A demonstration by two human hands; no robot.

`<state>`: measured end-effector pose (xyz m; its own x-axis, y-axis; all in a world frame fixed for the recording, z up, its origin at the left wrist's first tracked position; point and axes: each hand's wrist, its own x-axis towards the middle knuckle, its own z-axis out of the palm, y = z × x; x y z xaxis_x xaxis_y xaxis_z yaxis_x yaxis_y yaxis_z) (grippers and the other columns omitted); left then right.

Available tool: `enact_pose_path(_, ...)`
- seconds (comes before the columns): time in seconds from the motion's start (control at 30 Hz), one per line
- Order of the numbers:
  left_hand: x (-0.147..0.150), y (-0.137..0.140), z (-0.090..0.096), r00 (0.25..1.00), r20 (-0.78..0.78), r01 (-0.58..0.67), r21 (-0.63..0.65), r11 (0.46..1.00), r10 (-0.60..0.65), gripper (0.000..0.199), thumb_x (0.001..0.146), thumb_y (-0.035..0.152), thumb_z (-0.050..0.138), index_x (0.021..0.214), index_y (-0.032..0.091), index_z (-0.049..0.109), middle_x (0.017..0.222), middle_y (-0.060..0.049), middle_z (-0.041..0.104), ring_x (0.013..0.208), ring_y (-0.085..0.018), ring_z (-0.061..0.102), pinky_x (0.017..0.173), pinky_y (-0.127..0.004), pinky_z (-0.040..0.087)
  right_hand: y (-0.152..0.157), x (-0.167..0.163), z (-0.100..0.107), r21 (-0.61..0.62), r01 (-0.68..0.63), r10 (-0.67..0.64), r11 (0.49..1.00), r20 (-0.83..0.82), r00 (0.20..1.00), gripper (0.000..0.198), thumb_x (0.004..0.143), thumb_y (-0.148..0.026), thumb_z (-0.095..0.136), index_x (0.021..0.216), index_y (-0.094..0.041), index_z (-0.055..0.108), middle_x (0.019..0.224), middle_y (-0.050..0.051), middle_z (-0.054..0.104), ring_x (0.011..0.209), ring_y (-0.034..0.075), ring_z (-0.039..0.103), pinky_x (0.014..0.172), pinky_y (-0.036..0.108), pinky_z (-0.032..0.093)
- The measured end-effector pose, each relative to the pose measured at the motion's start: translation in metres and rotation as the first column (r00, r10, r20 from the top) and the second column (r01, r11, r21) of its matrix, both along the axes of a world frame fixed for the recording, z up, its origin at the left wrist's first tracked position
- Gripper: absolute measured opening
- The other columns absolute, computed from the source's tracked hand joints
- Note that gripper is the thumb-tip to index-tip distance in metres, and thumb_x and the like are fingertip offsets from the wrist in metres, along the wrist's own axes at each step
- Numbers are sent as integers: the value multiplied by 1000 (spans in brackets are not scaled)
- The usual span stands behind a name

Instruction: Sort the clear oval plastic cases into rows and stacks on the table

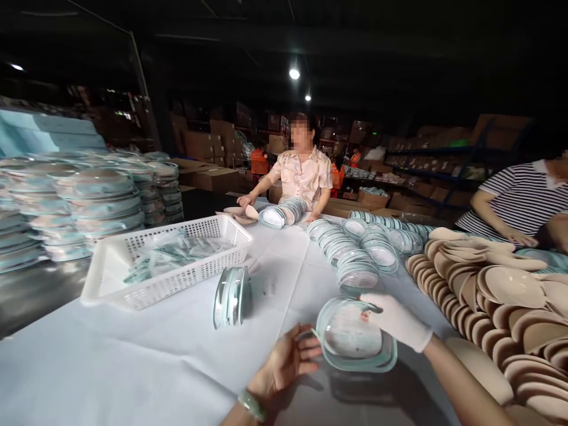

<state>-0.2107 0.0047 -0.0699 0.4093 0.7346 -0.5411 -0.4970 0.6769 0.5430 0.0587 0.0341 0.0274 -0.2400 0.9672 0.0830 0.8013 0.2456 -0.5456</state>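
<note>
A rounded, clear-fronted pack (pixel 352 334) with pale green edges and a white panel inside is held up over the table, tilted toward me. My right hand (pixel 393 319), in a white glove, grips its upper right side. My left hand (pixel 288 358), bare with a bracelet at the wrist, is at the pack's left edge. Its fingers are spread; whether they touch the edge I cannot tell. To the left, a few similar packs (pixel 231 297) stand on edge, pressed together. Rows of similar packs (pixel 339 254) lie overlapping beyond my right hand.
A white perforated basket (pixel 177 273) holds small green-and-clear packets. Beige, shallow cup-shaped pieces (pixel 501 296) are heaped at right. Tall stacks of round packs (pixel 104 201) stand at left. One person (pixel 306 177) works across the white-covered table (pixel 146 361), another (pixel 517 201) at far right.
</note>
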Motion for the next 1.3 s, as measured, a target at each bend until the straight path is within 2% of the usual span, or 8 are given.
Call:
enact_pose_path(0.3, -13, 1, 16, 912, -175, -323, 245, 914, 370, 22, 88, 29, 65, 106, 16, 60, 89, -4, 67, 70, -15, 66, 57, -25, 53, 52, 60, -21, 242, 237, -319, 941, 393, 863, 38, 91, -19, 52, 124, -17, 69, 138, 16, 60, 115, 29, 65, 98, 42, 52)
enact_pose_path(0.4, -41, 6, 28, 653, -204, -495, 613, 615, 729, 36, 77, 48, 73, 94, 18, 64, 83, -3, 65, 68, -15, 59, 58, -26, 48, 47, 34, -17, 401, 278, -446, 873, 427, 787, 37, 90, -21, 55, 125, -16, 66, 135, 17, 61, 110, 31, 66, 91, 43, 54)
enact_pose_path(0.5, -83, 18, 35, 101, -140, -581, 796, 173, 985, 43, 79, 58, 66, 97, 20, 65, 98, -6, 67, 92, -21, 62, 86, -33, 49, 36, -25, -17, 599, 146, -417, 787, 342, 843, 30, 91, -26, 57, 118, -18, 68, 125, 13, 66, 105, 28, 66, 89, 40, 54)
enact_pose_path(0.57, -110, 28, 34, -63, -160, -608, 789, 89, 985, 43, 83, 57, 60, 104, 20, 63, 115, -9, 66, 114, -25, 59, 106, -38, 42, 32, -84, -20, 569, -24, -148, 822, 254, 956, 26, 94, -26, 52, 113, -22, 68, 119, 9, 69, 106, 24, 67, 89, 36, 54)
enact_pose_path(0.67, -139, 42, 25, 44, -230, -672, 714, 199, 972, 45, 89, 54, 50, 113, 18, 62, 126, -13, 66, 125, -27, 58, 113, -42, 39, 37, -185, -23, 339, -149, 167, 929, -26, 986, 36, 91, -30, 56, 126, -23, 61, 129, 7, 66, 116, 22, 65, 96, 33, 53)
enact_pose_path(0.87, -149, 55, 15, 366, -320, -689, 538, 486, 874, 43, 94, 47, 46, 116, 18, 67, 144, -16, 59, 136, -32, 53, 115, -47, 39, 64, -297, -16, -98, -214, 185, 972, -242, 952, 75, 86, -36, 60, 155, -24, 34, 146, 11, 56, 134, 30, 53, 111, 46, 43)
enact_pose_path(1.17, -105, 48, 28, 686, -110, -658, 328, 678, 720, 69, 83, 57, 67, 138, 19, 50, 134, -18, 64, 126, -35, 60, 106, -48, 49, 65, -198, -65, 165, -145, 216, 976, -598, 771, 52, 81, -27, 52, 131, -19, 63, 137, 11, 64, 130, 24, 59, 116, 41, 44)
enact_pose_path(1.3, -83, 35, 39, 817, 195, -576, 227, 786, 542, 67, 88, 59, 62, 140, 18, 51, 127, -16, 69, 121, -34, 65, 103, -44, 53, 44, -169, -52, 454, 54, 144, 890, -390, 910, 26, 77, -25, 54, 89, -20, 77, 94, 10, 72, 90, 22, 70, 82, 33, 60)
